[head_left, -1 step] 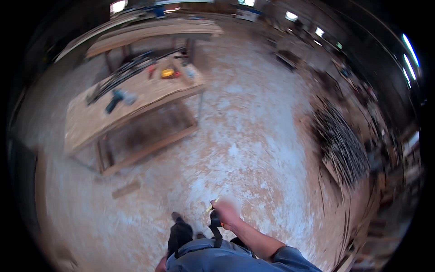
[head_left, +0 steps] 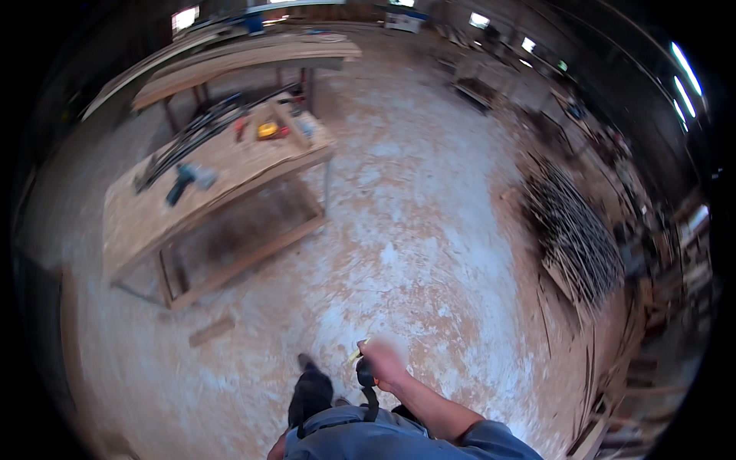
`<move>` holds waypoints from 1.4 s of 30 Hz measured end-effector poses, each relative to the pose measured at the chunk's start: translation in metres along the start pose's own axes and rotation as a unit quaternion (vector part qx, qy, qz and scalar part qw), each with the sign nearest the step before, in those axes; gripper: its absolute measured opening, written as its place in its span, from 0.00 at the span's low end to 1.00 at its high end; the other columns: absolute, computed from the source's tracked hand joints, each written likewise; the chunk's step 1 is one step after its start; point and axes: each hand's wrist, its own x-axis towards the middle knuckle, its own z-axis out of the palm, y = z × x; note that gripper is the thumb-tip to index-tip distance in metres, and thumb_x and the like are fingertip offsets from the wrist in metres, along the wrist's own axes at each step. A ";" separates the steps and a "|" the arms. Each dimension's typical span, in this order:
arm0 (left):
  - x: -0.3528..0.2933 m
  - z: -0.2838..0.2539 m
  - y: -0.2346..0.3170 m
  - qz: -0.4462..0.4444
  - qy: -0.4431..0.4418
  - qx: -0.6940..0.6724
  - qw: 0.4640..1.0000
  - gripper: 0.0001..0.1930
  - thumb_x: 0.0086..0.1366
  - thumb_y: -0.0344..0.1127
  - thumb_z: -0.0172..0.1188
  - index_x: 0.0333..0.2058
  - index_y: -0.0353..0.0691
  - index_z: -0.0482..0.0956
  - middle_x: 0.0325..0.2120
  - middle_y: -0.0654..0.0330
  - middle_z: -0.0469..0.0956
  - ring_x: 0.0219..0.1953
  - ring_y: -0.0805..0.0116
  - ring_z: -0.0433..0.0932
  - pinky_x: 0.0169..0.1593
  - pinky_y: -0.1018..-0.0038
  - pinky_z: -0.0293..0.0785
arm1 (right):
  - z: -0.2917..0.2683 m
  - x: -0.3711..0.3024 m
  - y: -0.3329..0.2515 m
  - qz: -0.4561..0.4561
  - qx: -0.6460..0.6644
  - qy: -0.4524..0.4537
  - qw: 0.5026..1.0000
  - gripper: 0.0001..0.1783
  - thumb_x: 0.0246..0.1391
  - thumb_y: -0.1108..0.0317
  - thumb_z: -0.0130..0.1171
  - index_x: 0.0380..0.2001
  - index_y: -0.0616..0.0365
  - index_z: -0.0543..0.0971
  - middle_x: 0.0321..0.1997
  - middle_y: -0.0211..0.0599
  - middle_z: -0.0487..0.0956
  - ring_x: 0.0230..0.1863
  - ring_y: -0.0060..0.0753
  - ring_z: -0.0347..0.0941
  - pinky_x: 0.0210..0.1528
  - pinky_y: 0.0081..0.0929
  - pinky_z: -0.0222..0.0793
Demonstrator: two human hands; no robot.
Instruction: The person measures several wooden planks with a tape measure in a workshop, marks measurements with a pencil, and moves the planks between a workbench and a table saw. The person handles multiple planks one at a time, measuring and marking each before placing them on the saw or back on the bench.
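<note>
Tape measure (head_left: pixel 363 373), dark with a yellow tip poking out at its upper left, sits in the right hand (head_left: pixel 383 362), which is clenched around it low in the view above the dusty floor (head_left: pixel 429 253); a dark strap hangs from it toward the person's waist, and motion blur hides the fingers. Going from the left, a wooden table (head_left: pixel 153 218) carries a dark power tool (head_left: pixel 181 184), long dark bars and a small yellow object (head_left: pixel 267 130), all too small to make out clearly. A short wood offcut (head_left: pixel 211 331) lies on the floor below it. The left hand is out of sight, cut off at the lower edge. A dark shoe (head_left: pixel 310 391) shows beside the right hand. Far right, a stack of thin dark slats (head_left: pixel 575 230) leans by cluttered shelves, blurred.
</note>
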 end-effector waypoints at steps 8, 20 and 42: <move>0.102 0.080 0.302 0.147 -0.014 0.443 0.884 0.37 0.57 0.60 0.58 0.52 0.33 0.70 0.40 0.48 0.76 0.44 0.59 0.76 0.44 0.64 0.74 | -0.105 0.076 -0.113 -0.117 0.144 0.184 0.965 0.10 0.59 0.63 0.57 0.33 0.61 0.77 0.29 0.29 0.74 0.29 0.19 0.68 0.31 0.21 0.63; -0.090 0.682 0.730 0.247 -0.492 0.474 0.687 0.32 0.67 0.50 0.53 0.60 0.32 0.60 0.50 0.56 0.73 0.51 0.65 0.73 0.52 0.67 0.72 | -0.201 0.260 -0.409 -0.265 0.226 0.349 0.870 0.08 0.60 0.65 0.55 0.31 0.59 0.76 0.26 0.33 0.77 0.24 0.24 0.73 0.27 0.23 0.70; 0.027 1.023 1.266 0.000 -0.593 -0.019 0.805 0.28 0.66 0.42 0.50 0.62 0.36 0.61 0.46 0.46 0.75 0.45 0.46 0.78 0.41 0.60 0.78 | -0.345 0.731 -0.975 -0.152 0.252 0.000 0.956 0.09 0.62 0.70 0.49 0.38 0.65 0.74 0.38 0.44 0.78 0.39 0.39 0.77 0.45 0.45 0.77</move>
